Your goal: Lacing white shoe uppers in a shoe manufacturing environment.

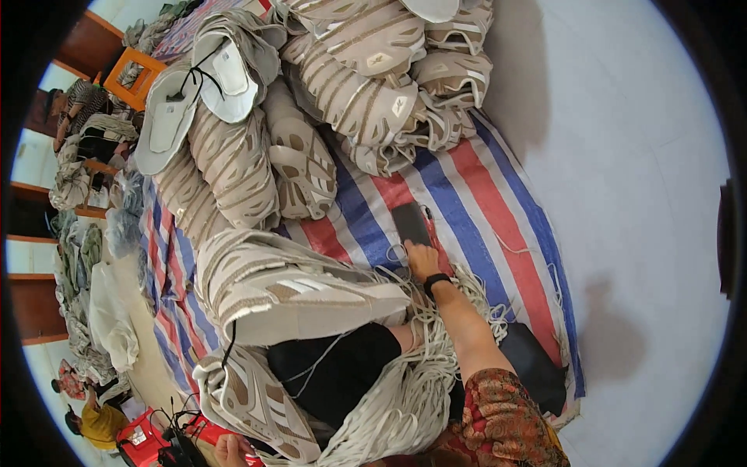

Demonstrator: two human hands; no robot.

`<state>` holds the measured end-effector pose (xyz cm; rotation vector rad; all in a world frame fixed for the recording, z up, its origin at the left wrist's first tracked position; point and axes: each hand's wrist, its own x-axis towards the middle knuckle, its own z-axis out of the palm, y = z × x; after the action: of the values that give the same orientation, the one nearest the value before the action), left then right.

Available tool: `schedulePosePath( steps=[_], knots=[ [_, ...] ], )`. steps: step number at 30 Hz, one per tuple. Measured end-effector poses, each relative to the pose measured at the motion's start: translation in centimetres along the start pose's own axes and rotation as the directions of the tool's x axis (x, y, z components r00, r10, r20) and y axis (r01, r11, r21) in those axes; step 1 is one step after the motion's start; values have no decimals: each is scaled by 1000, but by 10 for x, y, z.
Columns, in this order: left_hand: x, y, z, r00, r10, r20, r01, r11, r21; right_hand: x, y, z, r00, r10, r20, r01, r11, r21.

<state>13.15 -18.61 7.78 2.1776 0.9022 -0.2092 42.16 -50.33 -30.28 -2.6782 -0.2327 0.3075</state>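
My right hand (422, 262), with a black band at its wrist, reaches out to a dark phone (410, 223) lying on the striped sheet. Its fingers are closed at the phone's near end. Beside the fingers lies a thin pale loop of cord. At the lower edge my left hand (231, 451) shows only in part, its fingers curled; what they hold, if anything, is hidden. A bundle of beige and white shoe uppers (303, 292) stands over my lap, with another upper (261, 401) below it. A heap of off-white shoelaces (401, 397) lies by my legs.
Tall stacks of shoe uppers (366, 58) stand ahead on the red, white and blue striped sheet (490, 194). A black bag or cloth (533, 370) lies at right. Far left are an orange stool (134, 78), plastic bags, red chairs and other people.
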Motion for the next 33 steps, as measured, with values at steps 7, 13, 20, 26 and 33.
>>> schedulePosePath(
  steps=[7, 13, 20, 26, 33],
  knots=[
    [4, -25, -2, 979, -203, 14, 191, 894, -405, 11, 12, 4, 984, -178, 17, 179, 969, -168],
    [1, -1, -8, 991, -117, -68, 103, 978, -184, -26, 2, -115, 879, -382, -287, 377, 923, -73],
    [14, -69, -15, 993, 51, -108, -78, 961, -265, -136, -57, -284, 602, -444, -664, 440, 878, -189],
    [57, -47, -2, 946, 293, -141, -323, 794, -515, -196, -168, -291, 983, -184, -22, 111, 488, 866],
    [97, -40, 9, 838, 541, -67, -501, 715, -487, -213, -274, -236, 835, -463, 296, 120, 679, 724]
  ],
)
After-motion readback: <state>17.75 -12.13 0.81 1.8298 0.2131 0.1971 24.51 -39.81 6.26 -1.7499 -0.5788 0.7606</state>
